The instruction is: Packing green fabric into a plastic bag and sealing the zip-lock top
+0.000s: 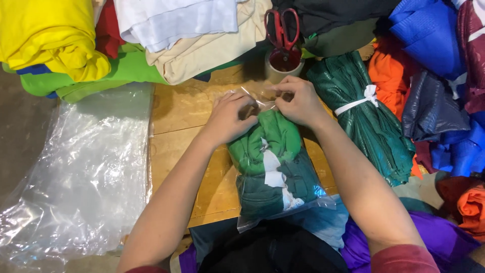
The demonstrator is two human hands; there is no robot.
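Clear plastic bag [275, 172], stuffed with folded green and dark green cloth [270, 146] that shows a few white patches, lies on the wooden tabletop [184, 108] right in front of me, its mouth pointing away. My left hand [230, 119] presses down on the near-left side of the opening, fingers curled and pinching the film. My right hand [299, 101] pinches the bag's top edge on the other side, fingers closed on the thin flap between the two hands.

Just beyond my hands stands a roll of tape [284, 63] with red-handled scissors [281, 28] stuck upright in its core. To the right lies a dark green bundle [371, 121] tied with a white strip, beside orange, blue and navy fabrics. At the far edge are piles of yellow, lime green, cream and white cloth. A stack of empty clear bags [83, 177] spreads over the left of the table, hanging past its edge. Purple cloth [434, 235] sits near my right elbow.
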